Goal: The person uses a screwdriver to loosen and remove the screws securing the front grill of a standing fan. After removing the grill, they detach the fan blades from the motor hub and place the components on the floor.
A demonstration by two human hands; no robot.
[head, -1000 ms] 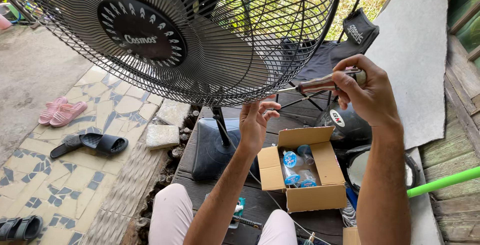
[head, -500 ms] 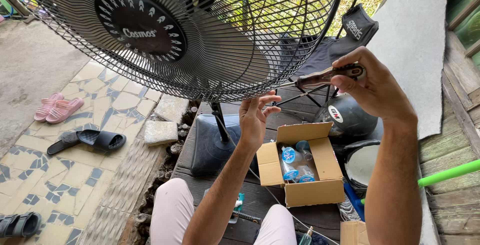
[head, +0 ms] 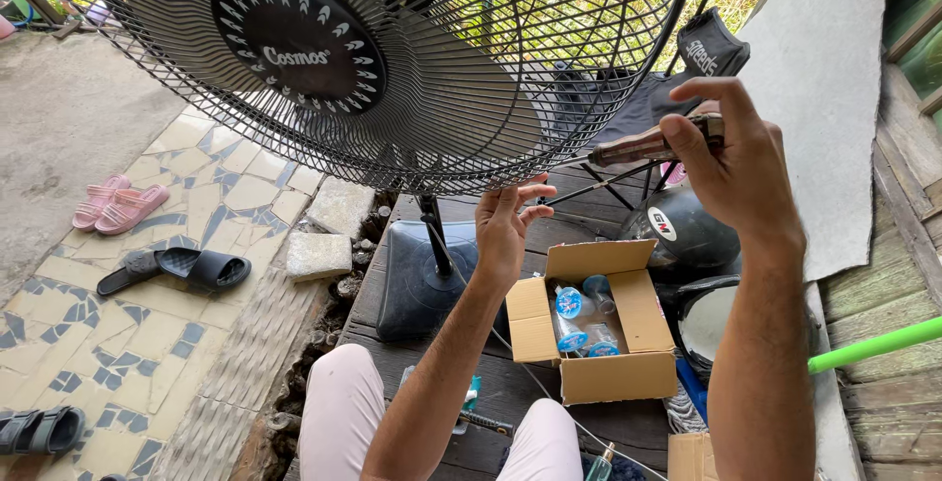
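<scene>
Overhead, the round black wire-mesh fan guard [head: 392,69] filled my view. Below it sat an open brown cardboard box [head: 599,329]. My right hand [head: 736,172] was raised, fingers clamped around a brown-handled screwdriver [head: 653,144] pointing at the guard's rim, where my left hand [head: 510,226] pressed, fingers loosely spread.

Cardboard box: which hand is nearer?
Left. The left hand is at the fan guard's lower rim, just above the cardboard box's left flap. The right hand holds a screwdriver higher up.
</scene>
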